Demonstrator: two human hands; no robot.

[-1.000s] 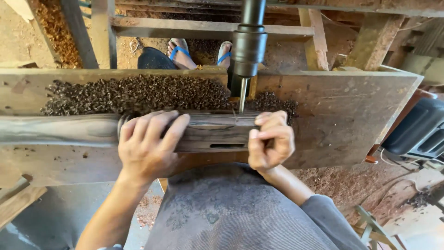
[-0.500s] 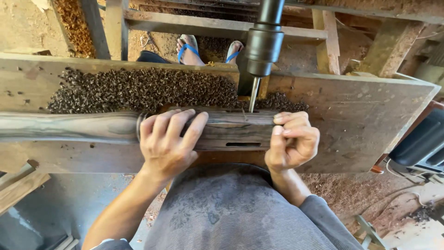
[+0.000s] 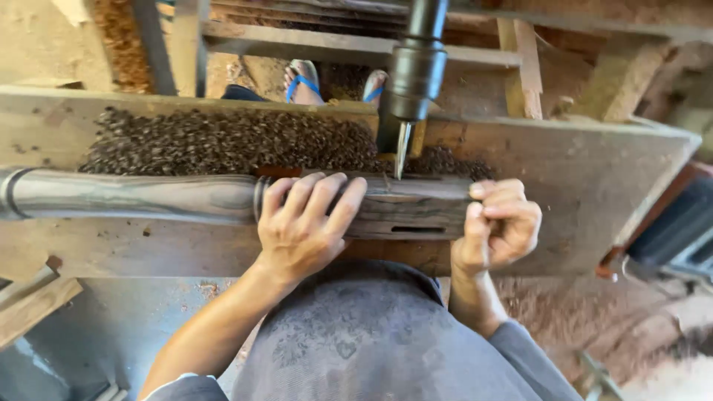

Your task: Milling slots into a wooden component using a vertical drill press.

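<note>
Tabletop [image 3: 594, 186]: broad, worn wooden slab, spanning the scene left to right, scuffed and stained.

Wood chips [image 3: 223, 141]: dark heap along the far half of the tabletop, thickest left of centre, thinning toward the right past the drill.

Turned wooden post [image 3: 141, 197]: long, lying flat on the tabletop, parallel to its near edge. Left portion rounded and smooth with a ringed collar at the far-left end; right portion squared, with a narrow slot cut in its near face. The chip heap lies just beyond it.

Drill [image 3: 416, 67]: dark cylindrical chuck hanging from above, right of centre, with a pointed bit [image 3: 402, 148] aimed down at the top of the post's squared section. Tip appears to be at or just above the wood; contact cannot be confirmed from this angle.

Left hand [image 3: 304, 223]: fingers spread and laid flat over the post where round meets square, pressing it down, left of the bit.

Right hand [image 3: 501, 223]: curled closed around the right end of the post, fingers wrapped over the top, thumb on the near side.

Far side, beyond the tabletop: another person's feet in blue sandals [image 3: 301, 78], standing on the floor just left of the drill.
</note>
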